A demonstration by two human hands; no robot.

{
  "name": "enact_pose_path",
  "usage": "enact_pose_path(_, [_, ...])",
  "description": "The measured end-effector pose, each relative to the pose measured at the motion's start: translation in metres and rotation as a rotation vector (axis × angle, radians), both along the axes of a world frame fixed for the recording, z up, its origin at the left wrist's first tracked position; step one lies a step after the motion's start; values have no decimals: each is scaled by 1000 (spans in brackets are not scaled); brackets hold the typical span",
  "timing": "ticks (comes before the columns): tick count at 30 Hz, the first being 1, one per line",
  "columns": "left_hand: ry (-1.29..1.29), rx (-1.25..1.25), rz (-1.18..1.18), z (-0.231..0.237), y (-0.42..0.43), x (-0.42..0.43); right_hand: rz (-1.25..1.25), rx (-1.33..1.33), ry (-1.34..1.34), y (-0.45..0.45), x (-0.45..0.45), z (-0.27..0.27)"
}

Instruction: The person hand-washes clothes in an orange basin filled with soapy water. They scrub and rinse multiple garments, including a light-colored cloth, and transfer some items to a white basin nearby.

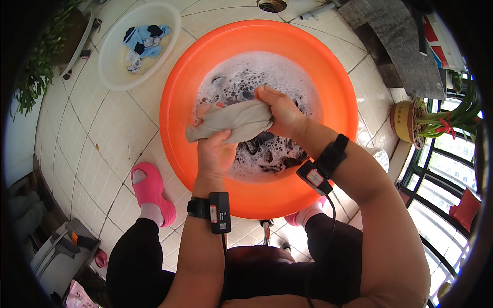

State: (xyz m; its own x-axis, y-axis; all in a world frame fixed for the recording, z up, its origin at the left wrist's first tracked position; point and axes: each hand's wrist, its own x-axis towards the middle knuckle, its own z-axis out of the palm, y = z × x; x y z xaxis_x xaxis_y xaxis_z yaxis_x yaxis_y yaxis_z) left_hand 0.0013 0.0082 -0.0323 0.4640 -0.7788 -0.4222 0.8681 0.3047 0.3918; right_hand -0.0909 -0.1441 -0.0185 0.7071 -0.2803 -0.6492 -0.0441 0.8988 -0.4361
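A light grey cloth (pixel 237 118) is stretched and bunched between my two hands above a large orange plastic basin (pixel 215 196). My left hand (pixel 217 152) grips its left part, with the thumb on top and a loose end hanging past the fingers. The right end is held in my right hand (pixel 281 109). Beneath the cloth, soapy water with white foam (pixel 265 69) fills the bottom of the basin, and dark wet fabric (pixel 294 158) lies partly sunk in it. The cloth hides part of the water and some of my fingers.
A white plastic basin (pixel 109 73) with blue, black and grey garments (pixel 148 41) stands on the tiled floor at the upper left. A drain hole (pixel 272 4) is at the top. At right are a stone slab (pixel 400 42) and a potted plant (pixel 404 121). My pink slippers flank the orange basin's near side.
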Motion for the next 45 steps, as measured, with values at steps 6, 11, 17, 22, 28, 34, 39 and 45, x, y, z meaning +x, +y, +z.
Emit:
enact_pose_path(6, [-60,-7,-41,-9,5,3,165,-151,-132,-2,-8,-24])
enact_pose_path(11, [469,254,-7,-46,19,-9,785,-1399,160,34,-18,-61])
enact_pose_path(17, [480,789,177,-81,33,-33,503,-1479,939,35,-27,-107])
enact_pose_path(22, [181,767,88,-64,33,-13,1473,-1908,299,12,-26,-109])
enact_pose_path(28, [149,644,67,-52,29,-7,723,-777,162,43,-5,-39])
enact_pose_path(34, [214,303,155,-60,21,-17,360,-1132,129,79,6,-28])
enact_pose_path(39, [463,31,90,-62,8,-19,159,-754,667,71,34,-27])
enact_pose_path(45, [109,-392,-23,-51,-1,-20,228,-1278,466,84,37,-19])
